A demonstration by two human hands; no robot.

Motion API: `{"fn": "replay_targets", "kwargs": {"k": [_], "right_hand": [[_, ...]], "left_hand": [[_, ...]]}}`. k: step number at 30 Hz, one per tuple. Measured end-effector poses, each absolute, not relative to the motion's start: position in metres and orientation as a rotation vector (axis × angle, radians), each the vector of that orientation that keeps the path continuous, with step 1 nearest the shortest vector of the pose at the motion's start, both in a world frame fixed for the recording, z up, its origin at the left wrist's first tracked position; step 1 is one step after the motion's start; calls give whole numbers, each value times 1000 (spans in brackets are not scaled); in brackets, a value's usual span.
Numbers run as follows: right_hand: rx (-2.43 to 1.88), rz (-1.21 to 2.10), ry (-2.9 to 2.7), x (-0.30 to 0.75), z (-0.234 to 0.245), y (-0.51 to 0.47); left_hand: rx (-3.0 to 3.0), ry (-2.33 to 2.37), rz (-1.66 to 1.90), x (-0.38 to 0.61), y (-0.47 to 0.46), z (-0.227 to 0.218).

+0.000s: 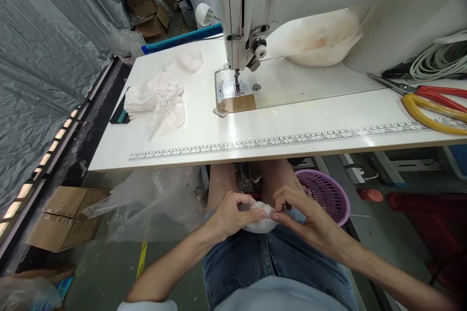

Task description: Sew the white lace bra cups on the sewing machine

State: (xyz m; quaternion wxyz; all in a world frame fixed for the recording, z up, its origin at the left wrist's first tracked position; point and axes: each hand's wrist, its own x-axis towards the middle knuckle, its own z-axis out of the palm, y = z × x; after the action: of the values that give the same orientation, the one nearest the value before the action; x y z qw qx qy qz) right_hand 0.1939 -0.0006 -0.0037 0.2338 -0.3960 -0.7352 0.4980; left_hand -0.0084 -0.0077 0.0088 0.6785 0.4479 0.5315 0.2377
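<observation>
Over my lap, below the table's front edge, both hands grip one small piece of white lace fabric [260, 217]. My left hand [229, 214] curls its fingers round the piece's left side. My right hand [301, 214] pinches its right edge with thumb and fingertips. On the white table [292, 129] stands the sewing machine [255, 14], with its needle and presser foot [237, 80] over the metal plate. A heap of white lace pieces [158, 99] lies on the table's left part.
Red and yellow scissors [434, 102] lie at the table's right end, beside coiled cable [443, 60]. A purple basket [324, 194] sits under the table by my right knee. Clear plastic bags [153, 204] and cardboard boxes [63, 216] are on the floor at left. Another person stands behind the table.
</observation>
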Motion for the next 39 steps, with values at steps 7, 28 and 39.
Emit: {"fn": "replay_targets", "kwargs": {"k": [7,28,39], "right_hand": [[-1018,1220,-2073,189,3,-6],[-1097,1775,-1760,186,2,6],[-1148,1916,-1565,180,8,6]], "left_hand": [[913,1239,579,-6,-12,4],[996,1195,525,-8,-13,10],[987,1192,477,-13,-16,9]]}}
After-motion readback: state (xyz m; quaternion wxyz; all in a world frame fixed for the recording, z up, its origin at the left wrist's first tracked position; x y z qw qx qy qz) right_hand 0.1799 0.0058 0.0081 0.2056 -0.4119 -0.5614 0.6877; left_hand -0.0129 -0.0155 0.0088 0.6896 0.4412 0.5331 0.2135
